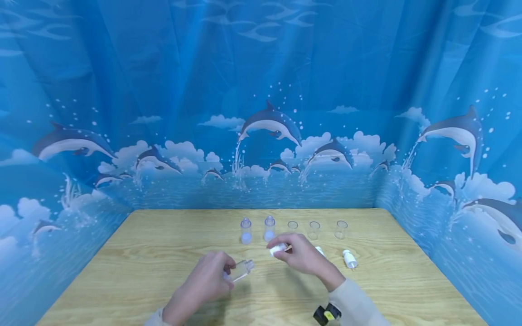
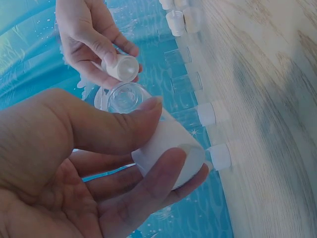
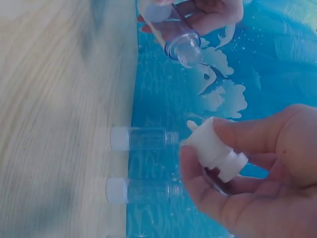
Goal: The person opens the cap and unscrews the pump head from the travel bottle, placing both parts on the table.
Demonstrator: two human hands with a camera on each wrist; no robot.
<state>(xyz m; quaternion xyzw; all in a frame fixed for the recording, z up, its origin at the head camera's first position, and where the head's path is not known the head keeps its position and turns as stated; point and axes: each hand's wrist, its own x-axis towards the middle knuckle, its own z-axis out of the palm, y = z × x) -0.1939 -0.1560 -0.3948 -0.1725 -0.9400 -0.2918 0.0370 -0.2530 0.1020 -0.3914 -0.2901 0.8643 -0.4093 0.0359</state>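
My left hand grips a clear bottle with a white base, tilted so its open neck points toward the right hand. In the left wrist view, thumb and fingers wrap the white lower part of this bottle. Between thumb and fingers of my right hand is a white pump head, held apart from the bottle's neck. Behind the hands, two similar clear bottles with white bases stand upright. A white pump head lies on the table right of the right hand; another is mostly hidden behind that hand.
Three clear cup-shaped covers stand in a row at the back, right of the standing bottles. The wooden table ends at a blue dolphin-print curtain. A black and yellow device sits by the right sleeve.
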